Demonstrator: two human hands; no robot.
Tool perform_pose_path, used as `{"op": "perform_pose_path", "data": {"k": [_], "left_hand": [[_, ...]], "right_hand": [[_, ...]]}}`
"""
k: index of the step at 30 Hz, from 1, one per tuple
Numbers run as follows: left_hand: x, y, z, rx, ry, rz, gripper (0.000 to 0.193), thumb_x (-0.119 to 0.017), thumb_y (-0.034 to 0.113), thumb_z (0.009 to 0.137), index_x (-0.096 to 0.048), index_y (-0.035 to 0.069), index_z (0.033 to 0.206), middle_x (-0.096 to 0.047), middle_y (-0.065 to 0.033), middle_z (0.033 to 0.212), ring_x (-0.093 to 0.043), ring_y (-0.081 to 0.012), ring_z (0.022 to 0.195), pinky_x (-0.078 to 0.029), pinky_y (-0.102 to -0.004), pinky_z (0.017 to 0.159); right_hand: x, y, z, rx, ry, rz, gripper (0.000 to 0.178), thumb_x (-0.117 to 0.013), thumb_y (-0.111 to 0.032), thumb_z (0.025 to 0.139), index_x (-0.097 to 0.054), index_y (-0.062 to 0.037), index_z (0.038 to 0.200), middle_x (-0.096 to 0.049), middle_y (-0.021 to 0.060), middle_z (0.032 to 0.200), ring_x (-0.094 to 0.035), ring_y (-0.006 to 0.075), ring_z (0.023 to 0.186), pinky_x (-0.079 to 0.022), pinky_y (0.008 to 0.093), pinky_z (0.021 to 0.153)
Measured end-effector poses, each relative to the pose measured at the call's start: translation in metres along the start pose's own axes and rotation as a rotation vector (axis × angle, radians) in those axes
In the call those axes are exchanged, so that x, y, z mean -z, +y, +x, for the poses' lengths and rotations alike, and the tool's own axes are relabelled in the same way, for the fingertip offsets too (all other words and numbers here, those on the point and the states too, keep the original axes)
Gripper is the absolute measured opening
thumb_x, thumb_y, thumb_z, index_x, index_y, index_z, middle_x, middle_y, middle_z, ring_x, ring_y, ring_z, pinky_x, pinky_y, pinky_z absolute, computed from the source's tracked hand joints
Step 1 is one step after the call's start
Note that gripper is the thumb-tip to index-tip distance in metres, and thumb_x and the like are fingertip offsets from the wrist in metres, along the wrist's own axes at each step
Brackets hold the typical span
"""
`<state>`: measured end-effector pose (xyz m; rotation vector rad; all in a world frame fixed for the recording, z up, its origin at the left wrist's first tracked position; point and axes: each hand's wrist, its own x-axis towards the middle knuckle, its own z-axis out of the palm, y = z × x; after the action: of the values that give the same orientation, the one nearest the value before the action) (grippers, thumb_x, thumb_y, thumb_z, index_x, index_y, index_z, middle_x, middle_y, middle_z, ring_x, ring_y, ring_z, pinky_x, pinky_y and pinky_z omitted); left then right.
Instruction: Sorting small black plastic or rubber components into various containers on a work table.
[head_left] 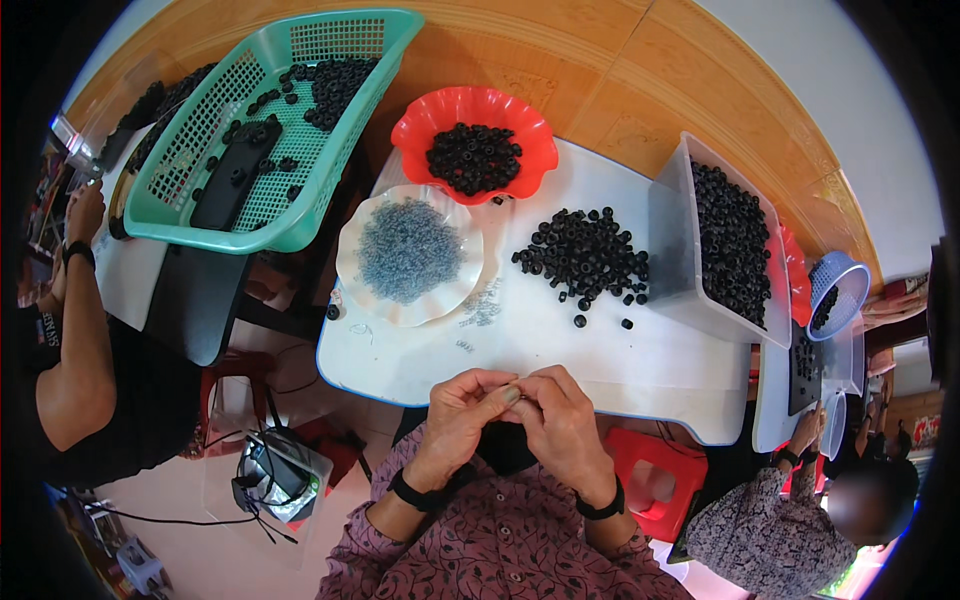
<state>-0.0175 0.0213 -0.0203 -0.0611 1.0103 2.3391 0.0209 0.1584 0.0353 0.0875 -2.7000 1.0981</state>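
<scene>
My left hand (455, 420) and my right hand (565, 425) meet at the near edge of the white table (560, 370). Thumbs and fingertips of both are pinched together, and whatever lies between them is too hidden to make out. Just beyond, a wavy-rimmed white plate (350, 255) holds a heap of tiny grey-blue pieces (408, 245) that look like springs. A few similar pieces (483, 303) lie loose beside it. To the right, small round black parts (585, 255) are spread in a pile. Behind the plate, a scalloped red bowl (535, 135) contains more black parts (473, 158).
A clear plastic bin (670, 240) full of black parts stands at the table's right. Far left, a green basket (290, 225) holds black parts and a dark block. One person (100, 370) works at left, another (770, 530) at right. A red stool (655, 475) stands below the table.
</scene>
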Motion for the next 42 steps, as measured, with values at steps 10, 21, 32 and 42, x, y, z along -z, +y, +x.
{"op": "perform_pose_path", "data": {"k": [10,21,32,42], "left_hand": [[0.001,-0.010,-0.002,-0.053,0.009,0.050,0.015,-0.062,-0.002,0.089,-0.063,-0.005,0.104,-0.067,-0.0088,0.094,-0.064,-0.0123,0.086,-0.055,-0.0252,0.077],[0.009,-0.001,0.003,-0.024,-0.060,-0.153,0.020,-0.061,0.000,0.089,-0.063,-0.004,0.109,-0.067,-0.0107,0.099,-0.065,-0.0161,0.086,-0.055,-0.0291,0.079],[0.020,0.003,0.009,-0.026,-0.251,-0.448,0.030,-0.057,0.014,0.095,-0.055,-0.006,0.117,-0.065,-0.0180,0.100,-0.069,-0.0227,0.080,-0.061,-0.0366,0.070],[0.027,0.004,0.010,-0.061,-0.205,-0.267,0.030,-0.058,0.021,0.095,-0.057,-0.005,0.110,-0.066,-0.0143,0.093,-0.067,-0.0185,0.066,-0.060,-0.0329,0.057]], "right_hand": [[-0.021,-0.001,0.002,-0.269,0.007,0.307,0.033,-0.056,-0.022,0.095,-0.051,0.0037,0.114,-0.063,0.0228,0.093,-0.065,0.0354,0.082,-0.051,0.0373,0.072],[-0.027,-0.008,0.008,-0.315,-0.029,0.386,0.042,-0.053,-0.027,0.097,-0.046,0.0038,0.126,-0.064,0.0177,0.085,-0.064,0.0268,0.074,-0.051,0.0332,0.070],[-0.009,-0.012,0.013,-0.161,-0.029,0.469,0.029,-0.044,-0.012,0.100,-0.053,-0.0002,0.126,-0.060,0.0125,0.104,-0.060,0.0151,0.083,-0.048,0.0260,0.075],[-0.009,-0.014,0.022,0.015,-0.031,0.342,0.021,-0.063,-0.007,0.088,-0.063,-0.0020,0.109,-0.058,0.0148,0.108,-0.062,0.0232,0.091,-0.051,0.0298,0.077]]}}
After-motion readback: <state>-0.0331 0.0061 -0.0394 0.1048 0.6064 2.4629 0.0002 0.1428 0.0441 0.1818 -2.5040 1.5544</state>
